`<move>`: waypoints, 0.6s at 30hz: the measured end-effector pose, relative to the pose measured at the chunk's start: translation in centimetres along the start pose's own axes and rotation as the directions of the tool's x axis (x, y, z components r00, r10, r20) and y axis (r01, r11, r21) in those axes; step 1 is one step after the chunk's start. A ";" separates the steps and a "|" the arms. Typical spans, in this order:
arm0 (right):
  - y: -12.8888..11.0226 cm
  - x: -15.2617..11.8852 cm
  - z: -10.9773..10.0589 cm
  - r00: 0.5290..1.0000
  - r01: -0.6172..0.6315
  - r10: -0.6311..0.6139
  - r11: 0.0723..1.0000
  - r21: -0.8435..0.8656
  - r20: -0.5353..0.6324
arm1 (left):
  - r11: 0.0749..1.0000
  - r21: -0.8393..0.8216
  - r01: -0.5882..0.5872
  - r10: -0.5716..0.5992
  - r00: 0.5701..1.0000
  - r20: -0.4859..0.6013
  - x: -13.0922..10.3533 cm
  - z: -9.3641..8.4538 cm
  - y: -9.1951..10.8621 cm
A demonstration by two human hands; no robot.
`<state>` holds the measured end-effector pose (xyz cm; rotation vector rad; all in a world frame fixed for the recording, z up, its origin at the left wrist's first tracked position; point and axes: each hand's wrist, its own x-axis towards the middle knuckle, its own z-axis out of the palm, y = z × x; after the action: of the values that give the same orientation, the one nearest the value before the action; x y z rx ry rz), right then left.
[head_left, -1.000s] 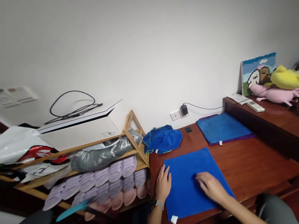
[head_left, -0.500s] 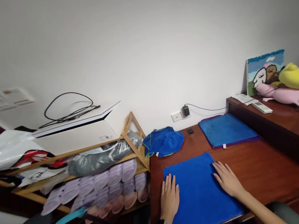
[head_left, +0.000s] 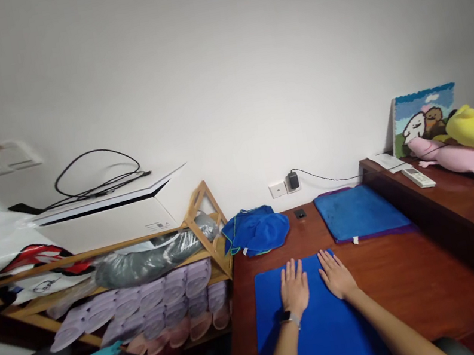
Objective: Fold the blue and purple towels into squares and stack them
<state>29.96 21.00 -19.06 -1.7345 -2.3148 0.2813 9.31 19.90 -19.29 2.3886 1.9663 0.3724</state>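
A bright blue cloth (head_left: pixel 319 339) lies spread flat on the reddish wooden table (head_left: pixel 417 274). My left hand (head_left: pixel 294 289) rests palm down on its upper middle part, fingers apart and pointing away from me; a watch is on that wrist. Near the cloth's far right corner, my right hand (head_left: pixel 337 274) lies flat with its fingers stretched. Neither hand holds anything. Behind them on the left is a crumpled blue cloth (head_left: pixel 257 230) with a green edge. A flat stack of blue and purple cloths (head_left: pixel 358 211) sits at the back right.
On the left, a wooden rack (head_left: pixel 209 230) holds slippers (head_left: pixel 152 295), a white box (head_left: pixel 108 223) and bags. The raised desk at right carries a remote (head_left: pixel 419 177), plush toys (head_left: pixel 453 153) and a picture (head_left: pixel 424 116). A black adapter (head_left: pixel 293 179) is plugged into the wall.
My left hand has moved from the cloth's left edge inward and forward. My right hand has moved forward and left, onto the far corner. The view has shifted slightly.
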 end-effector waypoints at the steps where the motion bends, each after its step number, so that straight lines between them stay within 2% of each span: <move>1: 0.0 0.0 0.0 1.000 -0.006 0.006 1.000 0.005 -0.002 | 0.998 0.032 0.059 -0.059 0.998 -0.006 -0.5 -0.4 -2.0; 3: -0.1 0.1 0.0 1.000 -0.013 0.013 1.000 0.009 -0.003 | 0.985 0.086 0.149 -0.148 0.989 -0.019 -1.5 -1.4 -6.1; 5: -0.2 0.1 0.0 1.000 -0.020 0.020 1.000 0.007 -0.003 | 0.976 0.114 0.187 -0.187 0.982 -0.017 -2.5 -2.1 -9.5; 7: -0.2 0.0 0.0 0.999 -0.043 0.043 0.999 -0.003 0.008 | 0.974 0.120 0.190 -0.192 0.981 -0.002 -3.2 -2.4 -11.6; 9: -0.2 -0.1 -0.2 0.997 -0.073 0.073 0.997 -0.020 0.031 | 0.976 0.112 0.185 -0.187 0.982 0.007 -3.6 -2.5 -12.5; 12: 0.1 -0.2 -0.7 0.993 -0.100 0.103 0.994 -0.050 0.062 | 0.980 0.096 0.176 -0.176 0.984 -0.005 -3.7 -2.7 -12.5; 14: 0.2 -0.3 -1.1 0.991 -0.121 0.124 0.991 -0.059 0.057 | 0.981 0.098 0.167 -0.165 0.986 -0.031 -3.6 -3.1 -11.8; 16: 0.2 -0.3 -1.4 0.991 -0.131 0.132 0.990 -0.052 0.017 | 0.986 0.096 0.136 -0.129 0.989 -0.079 -3.2 -3.4 -10.0; 18: -0.2 -0.2 -1.4 0.995 -0.098 0.097 0.994 -0.038 -0.021 | 0.996 0.068 0.057 -0.049 0.992 -0.115 -2.7 -3.0 -7.0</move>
<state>30.25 20.80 -17.72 -1.8640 -2.2401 0.2372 1.45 18.34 -17.98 2.4016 2.1213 0.4530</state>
